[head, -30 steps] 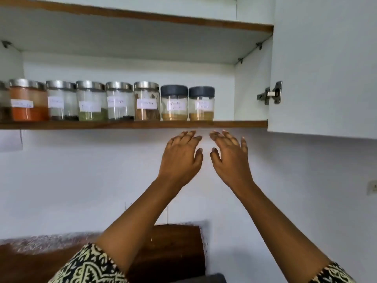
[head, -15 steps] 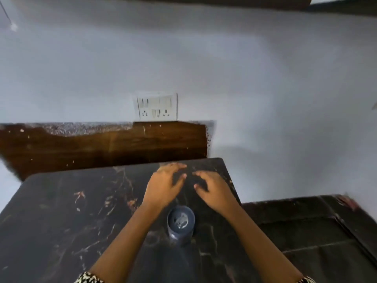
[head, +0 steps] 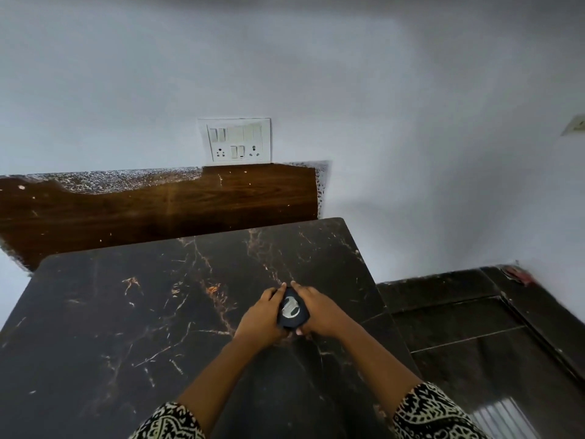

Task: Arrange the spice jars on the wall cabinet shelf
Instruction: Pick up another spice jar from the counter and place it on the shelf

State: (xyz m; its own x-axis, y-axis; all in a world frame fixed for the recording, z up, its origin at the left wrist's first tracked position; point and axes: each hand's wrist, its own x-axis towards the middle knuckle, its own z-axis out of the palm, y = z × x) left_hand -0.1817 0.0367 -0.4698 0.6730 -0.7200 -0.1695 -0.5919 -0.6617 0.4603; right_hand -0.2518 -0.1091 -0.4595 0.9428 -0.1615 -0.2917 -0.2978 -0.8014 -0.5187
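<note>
A spice jar with a dark lid (head: 292,310) stands on the black marble table (head: 133,312), seen from above so only its lid shows. My left hand (head: 262,318) wraps its left side and my right hand (head: 319,312) wraps its right side, fingertips meeting behind the lid. The jar's glass body and contents are hidden by my hands. The wall cabinet shelf is out of view.
A white switch and socket plate (head: 235,140) sits on the white wall above a dark wooden panel (head: 158,204). The table's right edge drops to a dark tiled floor (head: 468,327). A second socket plate (head: 574,125) shows at the far right.
The view dropped from the shelf with its row of jars to the table. My hands came down from below the shelf and closed around the dark-lidded jar.
</note>
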